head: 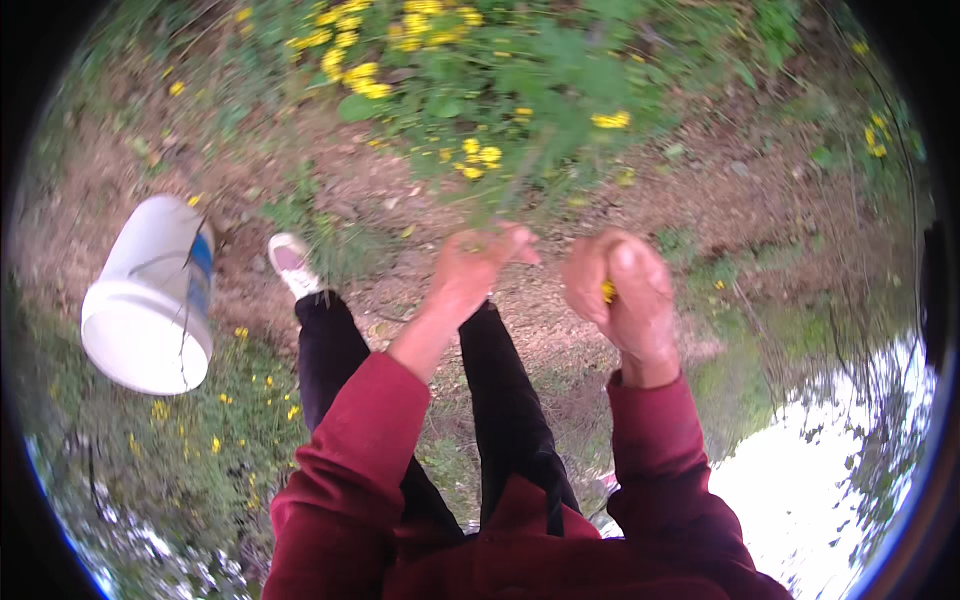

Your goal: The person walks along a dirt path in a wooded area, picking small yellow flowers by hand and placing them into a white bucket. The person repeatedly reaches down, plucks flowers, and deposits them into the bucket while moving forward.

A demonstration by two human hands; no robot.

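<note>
My right hand [622, 289] is closed around a yellow flower head [608, 291], which shows between the fingers. To its left, my left hand [484, 259] is raised over the dirt with its fingers pointing right; it is motion-blurred, and whether it grips anything cannot be told. Blurred green stems and leaves [517, 172] lie just above the left hand in the picture. The hands are apart. Beyond them grows a patch of yellow flowers [472, 157] among green foliage.
A white plastic bucket [142, 255] with a blue marking stands at the left, its mouth towards me. My left shoe [289, 262] is on the bare soil near it. More yellow flowers [349, 52] grow at the top. Thin bare twigs [757, 330] show at the right.
</note>
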